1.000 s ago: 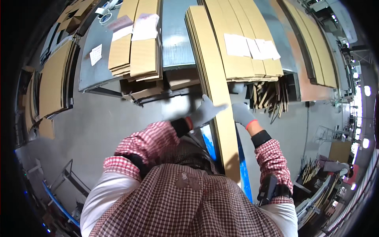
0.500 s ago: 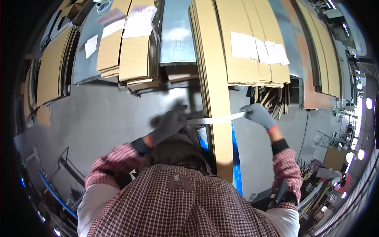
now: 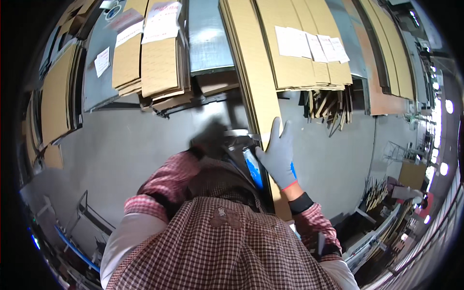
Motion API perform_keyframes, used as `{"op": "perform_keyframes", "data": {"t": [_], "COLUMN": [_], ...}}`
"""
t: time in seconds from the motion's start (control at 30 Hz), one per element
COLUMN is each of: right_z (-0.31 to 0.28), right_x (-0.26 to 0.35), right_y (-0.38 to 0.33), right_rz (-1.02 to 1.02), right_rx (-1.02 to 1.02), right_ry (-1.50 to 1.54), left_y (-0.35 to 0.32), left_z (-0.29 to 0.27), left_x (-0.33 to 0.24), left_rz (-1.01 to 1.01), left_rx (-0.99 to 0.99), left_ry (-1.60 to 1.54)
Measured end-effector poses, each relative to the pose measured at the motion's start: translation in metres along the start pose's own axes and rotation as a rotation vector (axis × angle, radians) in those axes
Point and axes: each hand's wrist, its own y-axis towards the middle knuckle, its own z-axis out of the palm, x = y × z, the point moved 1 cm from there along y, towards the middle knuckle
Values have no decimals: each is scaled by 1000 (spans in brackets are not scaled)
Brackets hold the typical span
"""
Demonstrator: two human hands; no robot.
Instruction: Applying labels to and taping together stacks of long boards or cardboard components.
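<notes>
Step in hand: the person is steadying a long cardboard sheet (image 3: 263, 111) that is running from the near middle up to the far stacks, and seems to be binding or taping it near its lower part.
Right hand (image 3: 279, 153): in a grey glove, it is lying flat with fingers spread apart against the right edge of the cardboard sheet, pressing rather than gripping.
Left hand (image 3: 210, 139): it is blurred with motion just left of the sheet, near a pale strip (image 3: 238, 132) of what may be tape; I cannot tell whether its fingers are closed on anything.
Blue thing (image 3: 253, 166): a blue piece is sitting just beside the sheet, between the two hands, under the right palm's near edge.
Surroundings: flat cardboard stacks (image 3: 159, 58) with white paper labels are lying on the grey floor (image 3: 121, 145), far and left.
Next move, as a judgement: the left hand needs to settle on the strip while the right is holding the sheet firm.
Change from half a second ago: the hands were stretching the pale strip wide apart; now they are drawn close in, the right one flat on the sheet.
</notes>
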Motion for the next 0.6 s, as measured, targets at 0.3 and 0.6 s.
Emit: {"op": "perform_keyframes", "data": {"t": [0.3,0.6], "right_z": [-33,-74], "right_x": [-50,-71], "right_y": [5,72], "right_rz": [160,-127], "right_rx": [281,584], "right_ry": [1249,285], "left_y": [68,59], "left_z": [-86,-84], "left_x": [-210,-219], "left_rz": [38,-15], "left_rx": [-199,-173], "left_ry": [-21,200]}}
